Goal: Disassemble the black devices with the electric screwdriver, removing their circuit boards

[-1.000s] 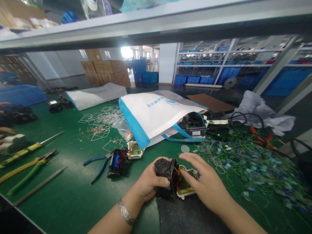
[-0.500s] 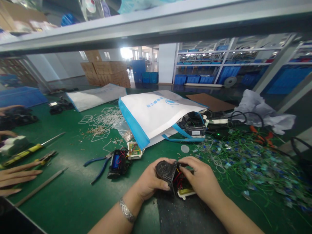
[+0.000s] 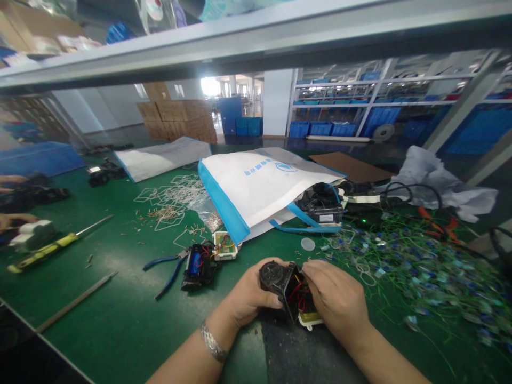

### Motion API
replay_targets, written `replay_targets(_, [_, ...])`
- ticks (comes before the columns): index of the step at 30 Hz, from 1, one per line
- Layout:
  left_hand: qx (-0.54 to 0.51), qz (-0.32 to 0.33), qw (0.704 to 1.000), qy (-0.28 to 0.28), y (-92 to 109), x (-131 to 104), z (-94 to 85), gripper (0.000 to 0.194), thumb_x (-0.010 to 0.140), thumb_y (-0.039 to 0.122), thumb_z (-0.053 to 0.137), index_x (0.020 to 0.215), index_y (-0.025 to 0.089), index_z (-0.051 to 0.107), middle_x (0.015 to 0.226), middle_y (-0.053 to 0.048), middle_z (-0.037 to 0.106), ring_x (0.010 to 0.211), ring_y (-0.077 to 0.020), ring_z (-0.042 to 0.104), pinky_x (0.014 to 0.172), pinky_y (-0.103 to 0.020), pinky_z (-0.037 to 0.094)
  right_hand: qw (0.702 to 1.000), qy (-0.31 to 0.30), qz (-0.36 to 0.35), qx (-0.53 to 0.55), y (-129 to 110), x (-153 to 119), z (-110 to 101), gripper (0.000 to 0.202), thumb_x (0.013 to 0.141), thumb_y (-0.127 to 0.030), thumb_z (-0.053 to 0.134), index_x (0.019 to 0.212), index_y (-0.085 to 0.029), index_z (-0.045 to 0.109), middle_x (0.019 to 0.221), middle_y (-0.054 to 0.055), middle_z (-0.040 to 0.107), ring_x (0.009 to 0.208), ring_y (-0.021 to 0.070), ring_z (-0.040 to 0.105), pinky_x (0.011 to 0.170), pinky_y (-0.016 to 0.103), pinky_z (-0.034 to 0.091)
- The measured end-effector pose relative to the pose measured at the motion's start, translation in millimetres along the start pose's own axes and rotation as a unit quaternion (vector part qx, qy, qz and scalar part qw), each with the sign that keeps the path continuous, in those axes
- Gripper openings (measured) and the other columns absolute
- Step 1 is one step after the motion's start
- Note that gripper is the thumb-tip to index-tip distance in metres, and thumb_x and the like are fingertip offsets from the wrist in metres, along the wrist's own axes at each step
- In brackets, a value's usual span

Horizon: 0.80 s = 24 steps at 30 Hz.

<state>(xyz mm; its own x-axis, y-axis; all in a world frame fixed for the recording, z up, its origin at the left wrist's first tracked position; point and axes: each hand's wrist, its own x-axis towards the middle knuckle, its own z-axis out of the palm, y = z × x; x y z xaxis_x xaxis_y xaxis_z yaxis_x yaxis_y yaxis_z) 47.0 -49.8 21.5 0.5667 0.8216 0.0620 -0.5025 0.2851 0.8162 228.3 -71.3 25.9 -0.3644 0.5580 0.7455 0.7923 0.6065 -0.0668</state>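
My left hand [image 3: 256,298] is wrapped round a black plastic device housing [image 3: 276,274] with a round face, held low over a dark mat [image 3: 308,352]. Red and yellow wires show in the housing's open side, and a white-edged part [image 3: 310,321] hangs below them. My right hand [image 3: 338,296] is closed at the housing's upper right edge; what its fingertips pinch is hidden. To the left lies a similar opened device [image 3: 198,265] wired to a white-framed circuit board [image 3: 225,245], beside blue-handled pliers [image 3: 168,269].
A white and blue bag [image 3: 256,186] with black devices at its mouth lies ahead. Tangled green wires and blue tags [image 3: 416,272] spread at right. A screwdriver [image 3: 60,248], a metal rod [image 3: 78,301] and another person's hand [image 3: 18,220] are at left. A shelf beam [image 3: 256,42] crosses overhead.
My right hand's fingers have curled in more at the housing's edge. At left, the other person's nearer hand and the pliers by it have left the view. The camera has shifted slightly.
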Motion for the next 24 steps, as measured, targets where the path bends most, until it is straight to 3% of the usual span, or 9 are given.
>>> replay_targets(4, [-0.002,0.002,1.0,0.004,1,0,-0.8,0.06,0.044,0.017,0.082,0.097,0.014,0.057,0.1,-0.007,0.058,0.092,-0.0202,0.053,0.087,-0.03,0.035,1.0,-0.008,0.021,0.018,0,4,-1,0.022,0.088,-0.013,0.038,0.086,-0.011,0.059,0.09,0.007,0.057,0.087,0.0192,0.053,0.082,0.033,0.043])
replay_targets(8, [0.002,0.004,1.0,0.007,4,1,-0.8,0.057,0.046,0.016,0.081,0.097,0.014,0.056,0.092,-0.005,0.06,0.082,-0.0152,0.054,0.077,-0.024,0.038,0.966,-0.018,0.201,0.163,-1,11,-3,0.019,0.085,-0.027,0.043,0.079,-0.017,0.058,0.084,0.005,0.058,0.08,0.0188,0.055,0.075,0.031,0.046])
replay_targets(10, [0.01,0.005,1.0,0.006,6,1,-1.6,0.056,0.046,0.016,0.081,0.096,0.013,0.057,0.089,-0.004,0.06,0.079,-0.014,0.053,0.075,-0.023,0.038,0.894,-0.023,0.33,0.303,-2,15,-5,0.02,0.082,-0.035,0.049,0.076,-0.016,0.054,0.082,0.005,0.058,0.076,0.0191,0.056,0.068,0.029,0.047])
replay_targets(12, [0.019,0.01,1.0,0.01,8,1,-3.2,0.055,0.047,0.016,0.081,0.096,0.014,0.057,0.088,-0.004,0.06,0.079,-0.0138,0.052,0.074,-0.022,0.037,0.792,-0.008,0.414,0.449,-3,17,-7,0.026,0.079,-0.041,0.054,0.074,-0.016,0.047,0.078,0.006,0.057,0.073,0.0187,0.056,0.065,0.028,0.047])
replay_targets(14, [0.025,0.014,0.999,0.02,8,0,-5.5,0.056,0.047,0.017,0.081,0.097,0.014,0.056,0.09,-0.004,0.059,0.08,-0.0145,0.052,0.076,-0.023,0.037,0.718,0.009,0.433,0.544,-3,20,-11,0.03,0.078,-0.041,0.057,0.073,-0.016,0.041,0.067,0.003,0.054,0.066,0.0159,0.054,0.062,0.025,0.045])
replay_targets(15, [0.026,0.016,0.999,0.025,8,0,-6.7,0.056,0.048,0.018,0.08,0.099,0.015,0.056,0.091,-0.004,0.059,0.082,-0.0152,0.052,0.077,-0.024,0.037,0.707,0.002,0.431,0.561,-3,21,-14,0.03,0.078,-0.04,0.058,0.073,-0.016,0.041,0.061,0.002,0.051,0.06,0.014,0.052,0.058,0.023,0.044])
replay_targets(17, [0.024,0.021,0.999,0.034,7,0,-9.1,0.058,0.049,0.019,0.08,0.101,0.015,0.056,0.094,-0.005,0.059,0.084,-0.0167,0.052,0.079,-0.026,0.037,0.73,-0.063,0.407,0.546,-3,25,-22,0.028,0.077,-0.039,0.058,0.075,-0.014,0.045,0.058,0.001,0.047,0.054,0.0119,0.046,0.051,0.02,0.038])
replay_targets(21, [0.025,0.043,0.998,0.049,6,1,-12.7,0.057,0.051,0.019,0.079,0.102,0.015,0.055,0.094,-0.006,0.059,0.086,-0.0173,0.053,0.081,-0.027,0.037,0.814,-0.27,0.298,0.418,-5,33,-47,0.018,0.077,-0.03,0.051,0.071,-0.013,0.054,0.066,0.002,0.05,0.061,0.0119,0.046,0.055,0.02,0.034])
replay_targets(24, [0.03,0.057,0.996,0.062,7,1,-14.6,0.055,0.053,0.019,0.078,0.102,0.015,0.055,0.091,-0.005,0.059,0.084,-0.0164,0.053,0.079,-0.026,0.037,0.838,-0.382,0.216,0.324,-11,34,-63,0.01,0.078,-0.019,0.05,0.071,-0.017,0.057,0.073,-0.001,0.053,0.07,0.012,0.048,0.063,0.021,0.034])
